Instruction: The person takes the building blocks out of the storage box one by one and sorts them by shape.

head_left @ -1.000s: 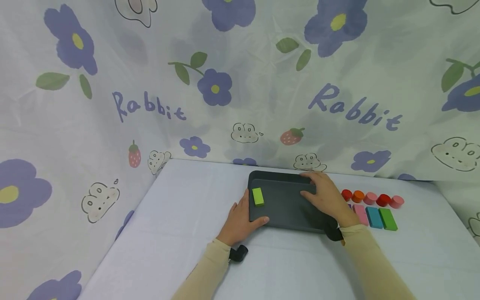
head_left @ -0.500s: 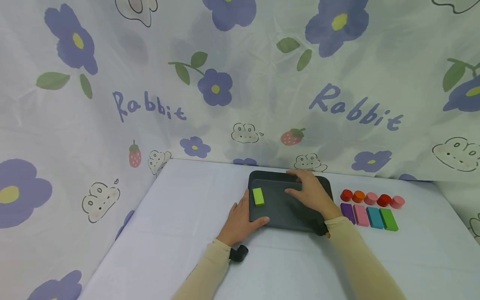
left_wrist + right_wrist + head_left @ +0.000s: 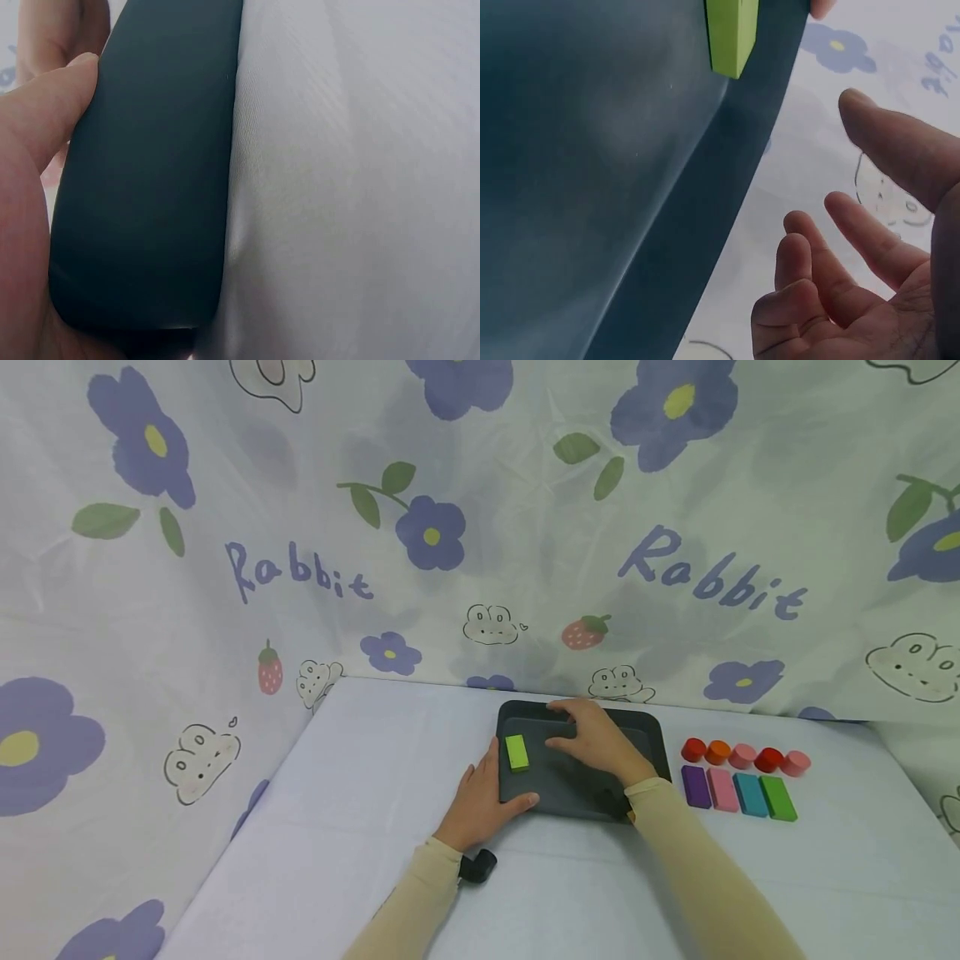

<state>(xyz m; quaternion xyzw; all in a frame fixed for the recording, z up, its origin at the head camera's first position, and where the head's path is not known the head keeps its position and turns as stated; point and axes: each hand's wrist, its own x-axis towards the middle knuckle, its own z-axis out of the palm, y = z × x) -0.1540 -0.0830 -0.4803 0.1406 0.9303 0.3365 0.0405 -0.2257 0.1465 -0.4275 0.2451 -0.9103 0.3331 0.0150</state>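
Observation:
A dark grey tray (image 3: 577, 785) lies on the white table with a lime-green block (image 3: 517, 752) inside, near its left wall. My left hand (image 3: 477, 802) holds the tray's near left corner, fingers along the left side and thumb across the front rim. In the left wrist view the thumb (image 3: 56, 105) touches the rim; its other fingers are mostly hidden. Over the tray hovers my right hand (image 3: 596, 739), thumb and forefinger spread towards the block, nothing between them. In the right wrist view the block (image 3: 733, 34) is apart from that hand (image 3: 855, 285).
Right of the tray stands a row of several round red, orange and pink pieces (image 3: 742, 756). In front of them lie a purple block (image 3: 696, 787), a pink block (image 3: 723, 789), a blue block (image 3: 751, 795) and a green block (image 3: 778, 798). A printed cloth (image 3: 480, 568) hangs behind.
My right hand has moved left across the tray towards the lime-green block, uncovering the purple block and the tray's right side. The left hand, tray and lime-green block have stayed put.

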